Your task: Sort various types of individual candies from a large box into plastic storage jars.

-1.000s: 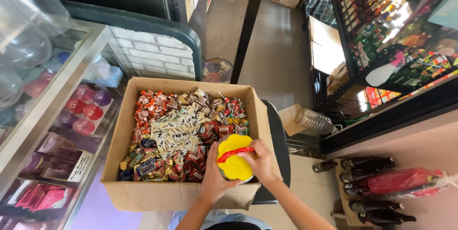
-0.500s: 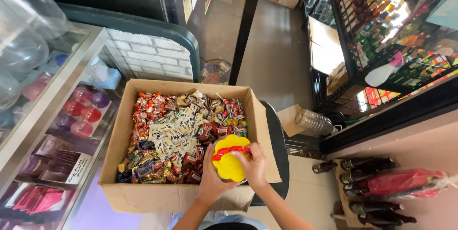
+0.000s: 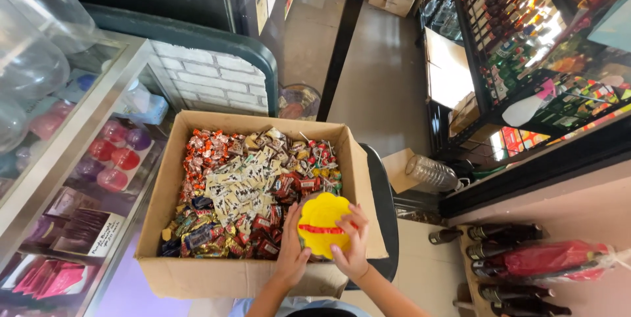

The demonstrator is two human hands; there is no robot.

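**Fingers on both sides of the yellow flower container, right over the candy box**

Fingers of both hands are wrapped round a yellow flower-shaped container with a red band across it. Left hand cups its left edge, right hand curls round the right and lower edge. Both are closed on it, not loose. It sits at the near right corner of the open cardboard box, just above or touching the sweets; can't tell which from where I'm looking.

The box is stuffed: orange-wrapped candies far left, pale sachets in the middle, red lollipops far right, dark mixed wrappers along the near edge.

My take on doing this well: keep the two-handed hold even so the thing stays level, and keep it over the box so anything that spills lands back inside. Thumbs look best placed near the red band, if that's a seam.

Around it: a glass display case on the left, dark bottles on the floor to the right.
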